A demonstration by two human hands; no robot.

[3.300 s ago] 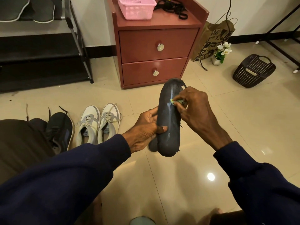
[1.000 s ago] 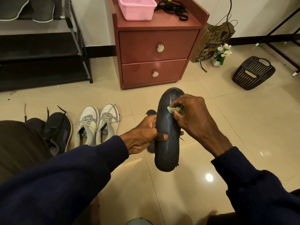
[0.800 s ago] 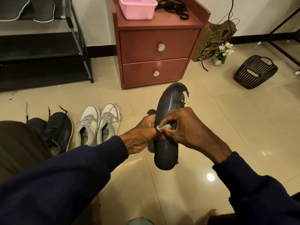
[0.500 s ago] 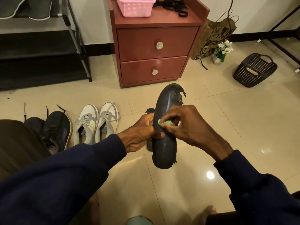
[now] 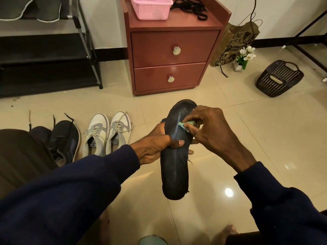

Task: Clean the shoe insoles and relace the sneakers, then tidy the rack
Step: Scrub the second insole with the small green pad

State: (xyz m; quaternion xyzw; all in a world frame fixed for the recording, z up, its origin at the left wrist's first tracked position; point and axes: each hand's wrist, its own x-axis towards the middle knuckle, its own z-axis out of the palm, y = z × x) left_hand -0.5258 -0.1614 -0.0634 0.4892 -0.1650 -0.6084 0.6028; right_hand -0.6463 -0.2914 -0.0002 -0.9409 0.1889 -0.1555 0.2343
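I am in the cleaning step; the relacing and the rack are not yet begun. My left hand [image 5: 155,144] grips the dark insole [image 5: 175,167] about its middle, thumb laid across the top face and the other fingers [image 5: 190,152] wrapped behind it. It hangs in the air in front of the red-brown cabinet [image 5: 169,55], toe end toward the cabinet and heel end toward me. My right hand [image 5: 210,128] pinches a small green wipe [image 5: 185,124] between thumb and fingertips and presses it on the insole's forward half, near its right edge. A pale wet streak runs down the centre of the insole, and the right edge looks frayed.

On the floor in front of the cabinet and to its left stands a pair of white sneakers [image 5: 108,133], and further left a black sneaker [image 5: 65,140] with lace ends trailing. Black laces [image 5: 191,7] lie on the cabinet top beside a pink basket [image 5: 152,7]. Left of the cabinet is the shoe rack [image 5: 85,41], with two more insoles [image 5: 30,7] on its upper shelf.

Next I judge the wipe should travel toward the heel. My left thumb lies in that path, so the grip must shift first. The insole looks thin and likely to bend, so I would back it from behind and go lightly along the frayed edge.
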